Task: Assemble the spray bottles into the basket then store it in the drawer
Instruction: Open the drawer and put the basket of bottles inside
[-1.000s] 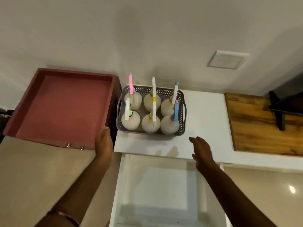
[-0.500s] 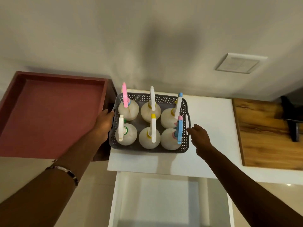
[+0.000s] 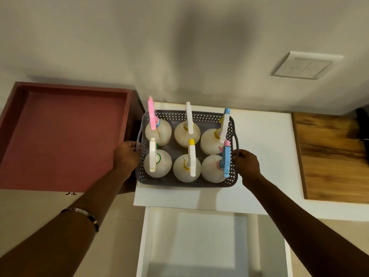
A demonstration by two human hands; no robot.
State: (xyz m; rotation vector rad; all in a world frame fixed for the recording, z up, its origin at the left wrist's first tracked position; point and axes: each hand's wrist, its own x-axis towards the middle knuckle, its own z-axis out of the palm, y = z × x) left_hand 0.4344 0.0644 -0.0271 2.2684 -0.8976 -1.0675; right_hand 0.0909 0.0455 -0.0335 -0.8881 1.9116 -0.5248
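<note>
A grey perforated basket (image 3: pixel 185 181) stands on the white cabinet top (image 3: pixel 265 156). Several white spray bottles stand upright in it in two rows, among them one with a pink trigger (image 3: pixel 157 130) at the back left and one with a blue trigger (image 3: pixel 214 166) at the front right. My left hand (image 3: pixel 127 154) is closed on the basket's left handle. My right hand (image 3: pixel 246 160) grips the right handle. Below the cabinet top, a white drawer (image 3: pixel 199 242) is pulled out and holds nothing.
A reddish-brown open drawer or tray (image 3: pixel 63 136) sits level with the basket on the left. A wooden board (image 3: pixel 331 156) lies on the right. A wall switch plate (image 3: pixel 303 66) is on the wall behind.
Both hands moved forward from the front of the cabinet top to the basket's sides and closed on its handles. The basket stays on the cabinet top.
</note>
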